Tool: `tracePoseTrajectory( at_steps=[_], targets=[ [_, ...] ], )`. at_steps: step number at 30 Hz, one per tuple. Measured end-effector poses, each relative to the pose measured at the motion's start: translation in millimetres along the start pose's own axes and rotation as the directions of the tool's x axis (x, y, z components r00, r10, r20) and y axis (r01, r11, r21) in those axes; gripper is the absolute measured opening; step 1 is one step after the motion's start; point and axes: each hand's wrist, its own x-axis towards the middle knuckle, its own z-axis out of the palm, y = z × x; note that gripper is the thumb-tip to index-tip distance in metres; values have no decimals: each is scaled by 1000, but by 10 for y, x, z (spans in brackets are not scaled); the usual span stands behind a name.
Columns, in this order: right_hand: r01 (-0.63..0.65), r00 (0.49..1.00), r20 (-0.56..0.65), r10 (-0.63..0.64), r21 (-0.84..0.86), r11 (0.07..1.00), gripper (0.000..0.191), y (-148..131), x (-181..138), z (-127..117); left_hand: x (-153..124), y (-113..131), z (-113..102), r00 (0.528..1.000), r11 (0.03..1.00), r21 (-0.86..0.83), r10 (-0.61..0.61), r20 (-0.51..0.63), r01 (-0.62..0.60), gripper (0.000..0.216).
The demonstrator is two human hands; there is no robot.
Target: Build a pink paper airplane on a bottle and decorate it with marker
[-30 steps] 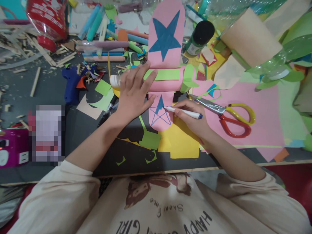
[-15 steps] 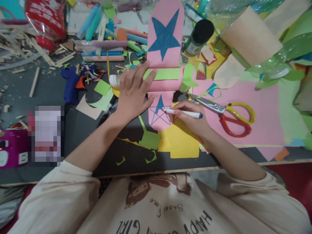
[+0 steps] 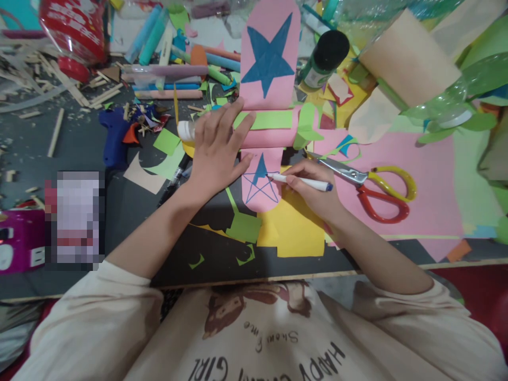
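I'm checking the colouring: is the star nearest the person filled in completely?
No: the lower star has blue fill only at and just below its top point, and the rest is merely outlined.

My left hand (image 3: pixel 220 143) hides the stretch between white cap (image 3: pixel 184 130) and pink tube (image 3: pixel 270 139) | My right hand (image 3: pixel 315 196) covers part of the white marker (image 3: pixel 317 184) | Top edge clips the red bottle (image 3: pixel 73 32) and the star-marked pink panel (image 3: pixel 268 58) | Left edge crops a purple box (image 3: pixel 21 241) | Blocky pixels mask a rectangular object (image 3: pixel 77 217)
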Motion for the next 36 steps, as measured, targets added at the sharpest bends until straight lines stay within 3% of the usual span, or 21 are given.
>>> tracePoseTrajectory(
  at_steps=[11, 26, 36],
  targets=[
    [-6, 1000, -1, 6, -34, 999, 9, -11, 11, -5, 4, -17, 5, 1000, 999, -52, 2, 13, -1, 67],
    [-23, 990, -138, 21, -17, 1000, 21, -8, 29, 3, 0, 0, 12, 1000, 997, -71, -12, -7, 11, 66],
    [-25, 997, 73, 28, -40, 999, 30, -65, -76, 102, 5, 9, 16, 1000, 999, -52, -18, -4, 18, 66]
  ],
)
